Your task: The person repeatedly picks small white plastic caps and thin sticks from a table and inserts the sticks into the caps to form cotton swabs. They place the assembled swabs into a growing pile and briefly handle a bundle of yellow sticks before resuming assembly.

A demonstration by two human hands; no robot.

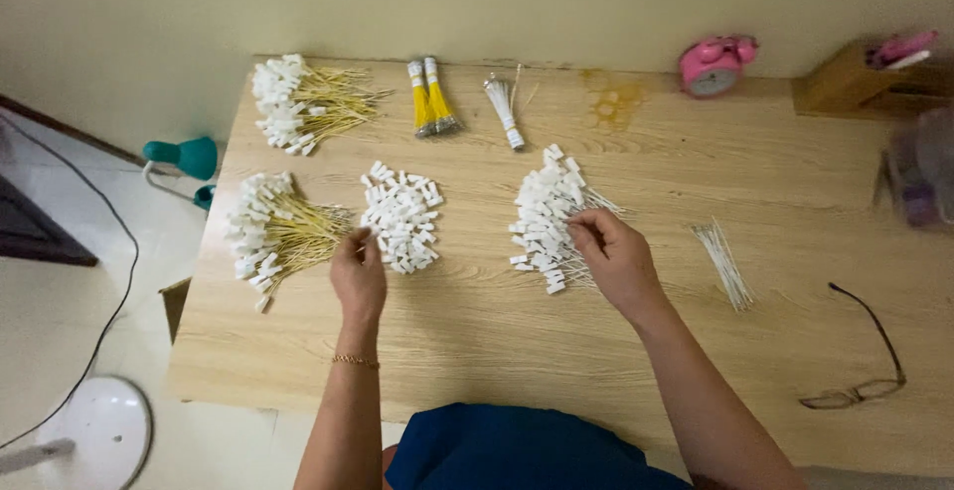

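My left hand (358, 273) rests at the left edge of a loose pile of small white plastic tags (402, 217), fingertips touching it; whether it grips one is unclear. My right hand (613, 256) lies on the right side of a heap of white tags with white strings (545, 217), fingers curled onto the pieces. Left of my left hand sits a bundle of white tags on yellow strings (273, 232). A second such bundle (298, 102) lies at the far left of the wooden table (497, 331).
Two bound yellow string bundles (430, 100) and a bound white string bundle (505, 107) lie at the back. Loose white strings (725, 263) lie right of my hand. Eyeglasses (865, 351), a pink alarm clock (715, 65) and a wooden holder (855, 82) occupy the right side.
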